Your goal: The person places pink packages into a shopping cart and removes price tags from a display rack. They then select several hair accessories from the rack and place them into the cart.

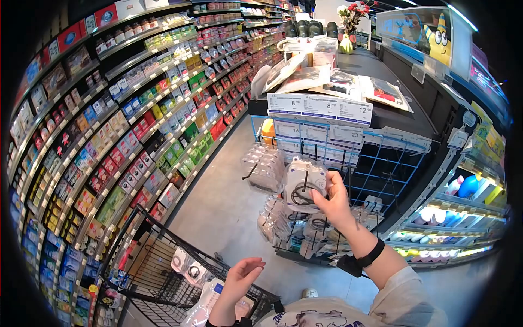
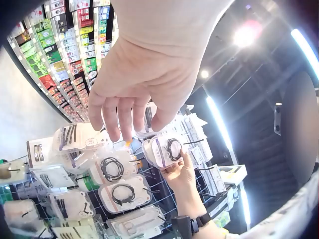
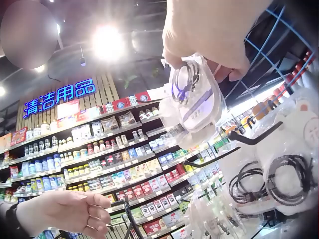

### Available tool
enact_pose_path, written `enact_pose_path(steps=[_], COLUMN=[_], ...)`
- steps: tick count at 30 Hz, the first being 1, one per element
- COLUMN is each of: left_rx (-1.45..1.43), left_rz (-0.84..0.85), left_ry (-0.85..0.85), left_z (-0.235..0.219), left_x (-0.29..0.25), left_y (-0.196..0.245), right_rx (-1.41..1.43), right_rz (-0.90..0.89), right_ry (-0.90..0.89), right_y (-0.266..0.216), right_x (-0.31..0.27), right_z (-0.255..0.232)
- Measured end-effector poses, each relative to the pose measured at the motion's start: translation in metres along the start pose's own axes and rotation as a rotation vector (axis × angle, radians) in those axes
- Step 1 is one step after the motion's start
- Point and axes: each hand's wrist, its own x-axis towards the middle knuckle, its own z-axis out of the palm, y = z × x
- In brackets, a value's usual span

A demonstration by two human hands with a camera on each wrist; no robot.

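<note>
Right hand pinching clear packs of black bands before a blue wire rack, some fingers hidden behind, a black hook perhaps threaded through, left hand relaxed near a cropped black cart, forearm covering wrapped packages

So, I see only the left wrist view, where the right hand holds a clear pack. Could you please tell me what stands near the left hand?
Observer: In the head view, a black wire cart stands close by the left hand.
Operator: Thank you. Is there something inside this cart?
Observer: Yes, among other goods, a pack with a black loop is in it.
Operator: And is there some landmark farther ahead?
Observer: Yes, the head view shows a vase with red and white flowers.
</note>
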Motion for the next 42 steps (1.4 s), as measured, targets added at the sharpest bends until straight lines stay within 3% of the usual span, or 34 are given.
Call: enact_pose_path(steps=[2, 6, 8, 11, 12, 14, 15, 17, 19, 21, 23, 36, 39, 42], left_rx=[0.025, 0.079, 0.188, 0.141, 0.138, -0.352, -0.353, -0.504, -0.529, -0.557, -0.588, -0.718, -0.771, -0.635], left_rz=[-0.006, 0.067, 0.279, 0.379, 0.382, 0.214, 0.216, 0.053, 0.076, 0.092, 0.091, 0.106, 0.094, 0.02], left_ry=[0.004, -0.019, 0.021, 0.025, 0.029, -0.156, -0.157, -0.211, -0.255, -0.293, -0.294, -0.323, -0.345, -0.509], left_z=[0.005, 0.023, 0.043, 0.072, 0.078, 0.084, 0.084, 0.081, 0.073, 0.072, 0.073, 0.069, 0.052, 0.014], left_x=[0.003, 0.022, 0.036, 0.058, 0.066, 0.08, 0.082, 0.085, 0.089, 0.088, 0.087, 0.067, 0.061, 0.033], left_y=[0.007, 0.027, 0.044, 0.059, 0.061, 0.06, 0.059, 0.055, 0.045, 0.042, 0.045, 0.05, 0.039, 0.022], right_rx=[0.171, 0.208, 0.278, 0.318, 0.339, 0.353, 0.369, 0.34, 0.743, 0.734, 0.93, 0.866, 0.769, 0.751], right_rz=[0.04, 0.069, 0.112, 0.143, 0.154, 0.151, 0.149, 0.066, 0.332, 0.408, 0.697, 0.504, 0.501, 0.494], right_ry=[-0.004, -0.028, -0.051, -0.074, -0.077, -0.086, -0.09, -0.098, -0.06, -0.023, -0.147, -0.252, -0.204, -0.254], right_y=[-0.012, -0.024, -0.033, -0.041, -0.043, -0.047, -0.048, -0.048, -0.045, -0.042, -0.047, -0.043, -0.037, -0.032], right_x=[-0.005, -0.014, -0.02, -0.028, -0.031, -0.036, -0.038, -0.037, -0.027, -0.011, 0.003, 0.014, 0.015, 0.014], right_z=[0.005, 0.009, 0.012, 0.018, 0.02, 0.021, 0.021, 0.016, 0.005, 0.007, 0.012, 0.02, 0.02, 0.023])
